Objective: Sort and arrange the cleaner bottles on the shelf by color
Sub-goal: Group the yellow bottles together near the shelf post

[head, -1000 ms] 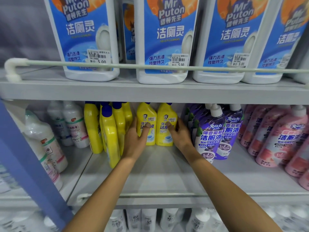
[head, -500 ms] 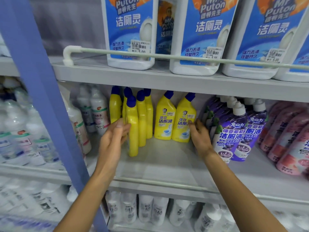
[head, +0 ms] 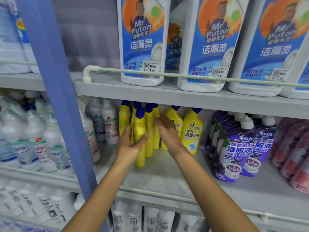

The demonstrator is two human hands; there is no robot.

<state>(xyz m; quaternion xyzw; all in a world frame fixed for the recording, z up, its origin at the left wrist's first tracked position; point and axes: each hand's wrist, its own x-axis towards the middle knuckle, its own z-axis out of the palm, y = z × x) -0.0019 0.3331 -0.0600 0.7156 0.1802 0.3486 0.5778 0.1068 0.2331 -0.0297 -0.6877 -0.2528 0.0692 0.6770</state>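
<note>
Several yellow cleaner bottles with blue caps stand on the middle shelf [head: 167, 178]. My left hand [head: 132, 144] grips the front yellow bottle [head: 140, 131], thumb on its right side and fingers on its left. My right hand [head: 167, 131] reaches in beside it, fingers against the neighbouring side-on yellow bottles [head: 149, 131]. Two label-forward yellow bottles [head: 192, 131] stand just right of my right hand. Purple bottles [head: 234, 144] come after them, then pink bottles [head: 294, 148] at the far right. White bottles [head: 107, 123] stand left of the yellow ones.
A blue upright post [head: 55, 91] runs down the left. Large white Mr Puton bottles [head: 142, 41] fill the upper shelf behind a rail [head: 184, 76]. More white bottles [head: 33, 141] sit in the left bay and on the shelf below [head: 150, 216]. Bare shelf lies in front of the yellow bottles.
My view has shifted left and closer. My left hand has closed round the front yellow bottle. My right hand has moved left from the label-forward pair to the side-on yellow bottles.
</note>
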